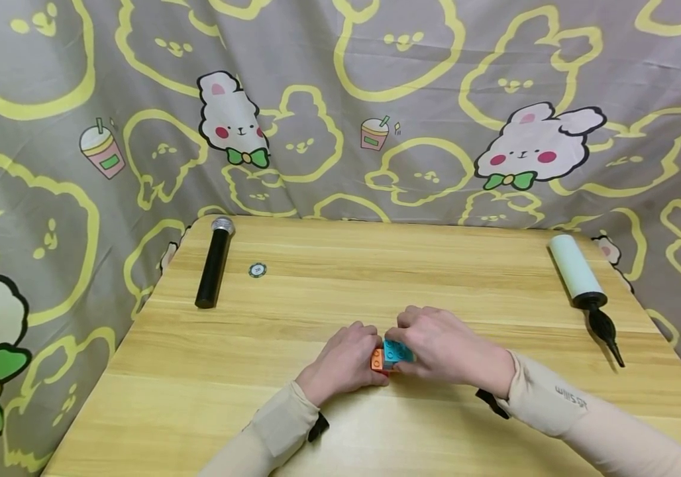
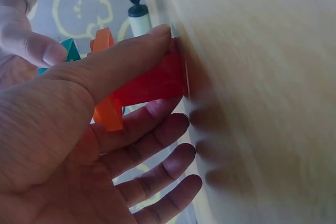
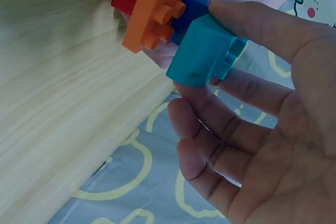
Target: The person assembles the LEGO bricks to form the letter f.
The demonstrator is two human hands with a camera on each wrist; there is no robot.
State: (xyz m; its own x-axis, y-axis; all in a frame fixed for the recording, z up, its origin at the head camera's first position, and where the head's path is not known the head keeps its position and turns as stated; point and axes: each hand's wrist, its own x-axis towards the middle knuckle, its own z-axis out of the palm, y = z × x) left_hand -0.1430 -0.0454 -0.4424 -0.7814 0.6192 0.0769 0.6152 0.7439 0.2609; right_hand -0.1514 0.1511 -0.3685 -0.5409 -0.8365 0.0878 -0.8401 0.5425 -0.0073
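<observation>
My left hand holds a red toy building block between thumb and fingers, low against the table. On the red block sits a flat orange block with round studs. A dark blue block stands on part of the orange one. Thumb and fingers of my right hand pinch a teal block at the top, against the blue block. Whether the teal block is fully pressed onto the blue one, I cannot tell. In the head view, fingers hide most of the red block.
A black microphone with a silver head lies at the back left of the wooden table. Beside it is a small round chip. A pale hand pump with a black nozzle lies at the right. A patterned curtain hangs behind.
</observation>
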